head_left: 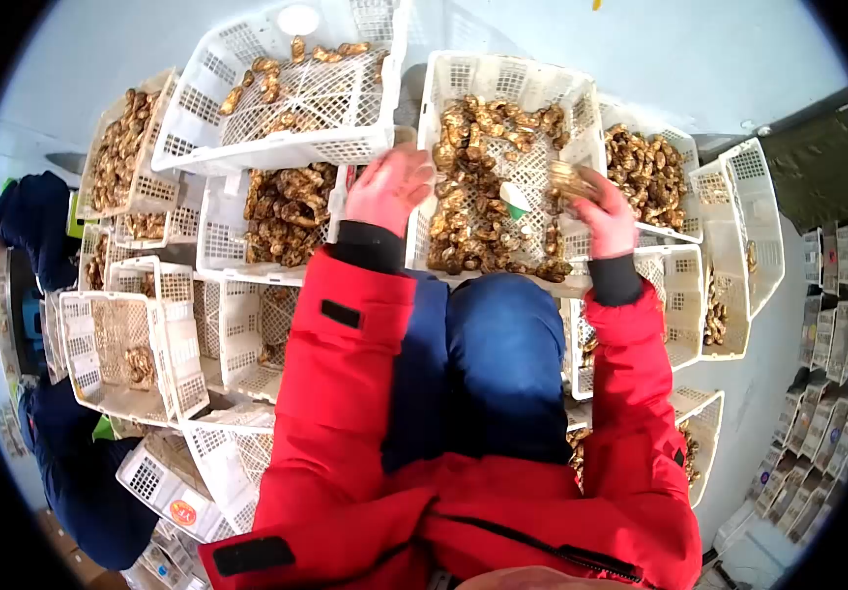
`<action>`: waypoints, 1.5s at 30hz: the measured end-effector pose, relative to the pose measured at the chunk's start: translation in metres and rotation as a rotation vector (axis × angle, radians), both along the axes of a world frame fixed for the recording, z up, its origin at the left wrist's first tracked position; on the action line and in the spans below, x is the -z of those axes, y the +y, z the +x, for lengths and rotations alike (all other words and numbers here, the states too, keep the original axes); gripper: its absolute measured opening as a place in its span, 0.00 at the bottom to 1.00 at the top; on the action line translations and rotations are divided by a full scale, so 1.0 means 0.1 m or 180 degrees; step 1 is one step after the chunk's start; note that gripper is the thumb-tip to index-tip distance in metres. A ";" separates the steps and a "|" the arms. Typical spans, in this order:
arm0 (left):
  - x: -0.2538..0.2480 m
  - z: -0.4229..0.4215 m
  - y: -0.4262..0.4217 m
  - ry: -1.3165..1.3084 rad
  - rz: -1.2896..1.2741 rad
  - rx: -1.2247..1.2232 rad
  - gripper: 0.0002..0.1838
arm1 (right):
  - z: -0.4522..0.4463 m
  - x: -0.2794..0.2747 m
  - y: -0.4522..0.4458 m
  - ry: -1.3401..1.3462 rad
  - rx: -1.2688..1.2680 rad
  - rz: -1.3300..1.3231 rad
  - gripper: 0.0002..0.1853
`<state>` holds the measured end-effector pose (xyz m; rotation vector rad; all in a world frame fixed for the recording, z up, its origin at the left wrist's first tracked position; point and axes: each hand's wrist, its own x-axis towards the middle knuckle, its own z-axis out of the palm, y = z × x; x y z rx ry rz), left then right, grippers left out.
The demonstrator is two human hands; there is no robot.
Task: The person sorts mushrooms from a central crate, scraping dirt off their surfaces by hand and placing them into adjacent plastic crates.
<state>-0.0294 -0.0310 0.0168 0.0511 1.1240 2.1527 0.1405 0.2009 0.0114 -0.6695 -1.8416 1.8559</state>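
Observation:
In front of my knees stands a white plastic crate [581, 98] with brown-and-cream mushrooms [468, 221] lying in it, mostly along its left side and front. My right hand [609, 214] is over the crate's right side, its fingers closed on a slightly blurred mushroom [568, 180]. At the crate's left rim, my left hand [390, 189] is smeared by motion, so whether it holds anything does not show. A small white-and-green object [515, 201] lies among the mushrooms, on the crate's slotted floor.
Crates of mushrooms surround me: a tilted one [276, 157] at upper left, a fuller one [291, 211] below it, another [645, 177] at right. More crates [114, 344] are stacked at left. People in dark clothes [80, 462] are at the far left. Packed boxes [817, 393] line the right.

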 end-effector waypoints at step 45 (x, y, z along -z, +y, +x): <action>-0.20 0.08 -0.43 0.1239 -0.2180 0.1147 0.18 | -0.08 -0.45 -0.57 -0.0433 -0.1245 -0.0092 0.18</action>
